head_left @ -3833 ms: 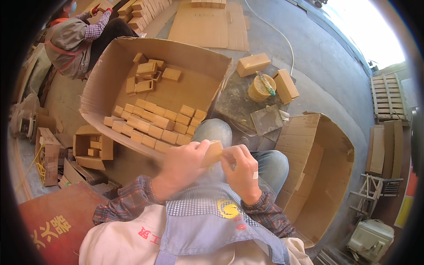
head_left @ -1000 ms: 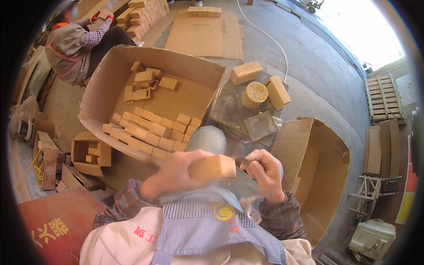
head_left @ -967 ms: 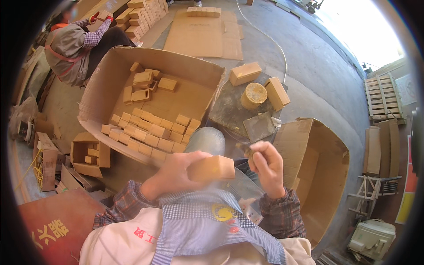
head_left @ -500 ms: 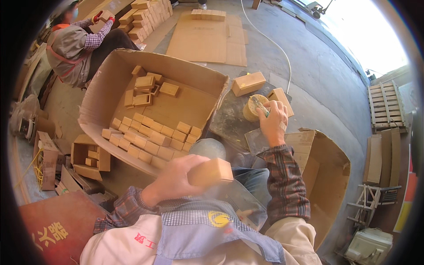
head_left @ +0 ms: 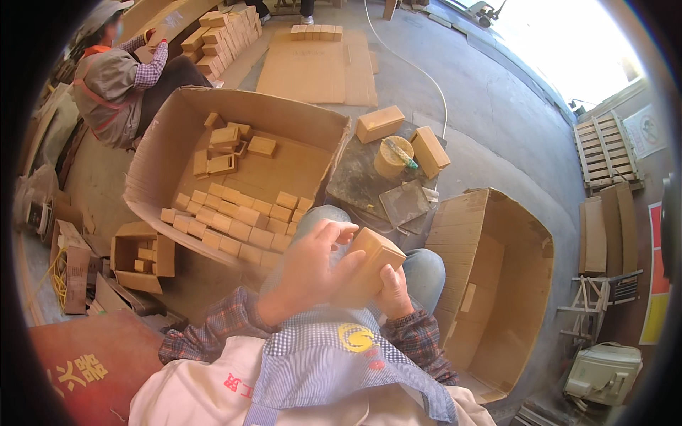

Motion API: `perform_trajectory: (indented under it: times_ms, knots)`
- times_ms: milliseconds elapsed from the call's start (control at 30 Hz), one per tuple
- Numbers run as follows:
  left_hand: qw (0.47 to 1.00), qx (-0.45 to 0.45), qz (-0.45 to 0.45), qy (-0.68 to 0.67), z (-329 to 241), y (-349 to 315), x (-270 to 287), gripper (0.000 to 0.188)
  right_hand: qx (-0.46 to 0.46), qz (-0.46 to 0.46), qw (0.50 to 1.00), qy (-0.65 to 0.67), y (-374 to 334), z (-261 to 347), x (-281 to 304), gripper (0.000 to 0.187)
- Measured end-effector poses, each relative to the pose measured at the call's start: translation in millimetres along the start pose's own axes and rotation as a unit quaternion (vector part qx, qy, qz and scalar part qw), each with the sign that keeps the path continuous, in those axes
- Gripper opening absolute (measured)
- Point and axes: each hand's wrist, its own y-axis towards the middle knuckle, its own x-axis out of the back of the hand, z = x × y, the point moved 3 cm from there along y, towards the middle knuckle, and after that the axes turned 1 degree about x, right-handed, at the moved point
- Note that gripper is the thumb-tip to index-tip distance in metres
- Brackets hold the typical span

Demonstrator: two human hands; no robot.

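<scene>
A small wooden box point(head_left: 378, 257) is held tilted over my lap. My right hand point(head_left: 395, 292) is closed round its lower right side, thumb on the near face. My left hand point(head_left: 312, 263) lies against its left side, fingers stretched out and apart, slightly blurred. Ahead, on a dark low stand point(head_left: 355, 177), is a round yellowish tub point(head_left: 389, 165). Across its top lies a slim tool with a green handle point(head_left: 406, 160); its kind is unclear. Two more wooden boxes stand near the tub, one behind point(head_left: 380, 124) and one to its right point(head_left: 430, 151).
A large cardboard carton point(head_left: 234, 99) at left holds rows of small wooden boxes. Another open carton point(head_left: 515, 284) stands at right, a small carton point(head_left: 142, 280) at far left. A person point(head_left: 114, 78) sits at upper left beside stacked boxes point(head_left: 227, 42). A flat cardboard sheet point(head_left: 305, 71) lies farther off.
My right hand has left the tub and tool and come back to grip the wooden box. My left hand's fingers have spread from their hold. The tool now rests on the tub.
</scene>
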Motion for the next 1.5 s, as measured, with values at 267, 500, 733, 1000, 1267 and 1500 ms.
perform_trajectory:
  times_ms: [267,500,733,1000,1267,1500]
  knots:
    - [0.997,-0.034,0.053,-0.035,-21.6,-8.1,12.9,0.027,-0.004,0.031,1.000,0.006,-19.5,8.5,-11.6,0.082]
    - [0.994,-0.065,0.061,-0.061,-30.4,-9.6,17.9,0.024,0.014,0.045,0.998,-0.041,-22.5,16.6,-10.7,0.082]
    - [0.994,-0.041,0.081,-0.068,-23.4,-8.1,17.9,0.018,0.008,0.015,0.999,-0.052,-25.4,20.0,-16.6,0.071]
    - [0.991,-0.099,0.082,-0.024,-22.0,-2.5,22.6,0.016,-0.009,0.043,0.993,-0.112,-21.0,20.4,-14.8,0.093]
    - [0.924,-0.275,0.132,0.231,-25.9,11.4,24.8,0.010,-0.004,0.005,0.998,-0.069,-23.9,9.2,-9.9,0.053]
    - [0.968,0.038,0.226,0.104,66.1,-16.5,37.7,0.012,-0.036,-0.061,0.996,-0.050,-31.0,-5.1,23.5,0.085]
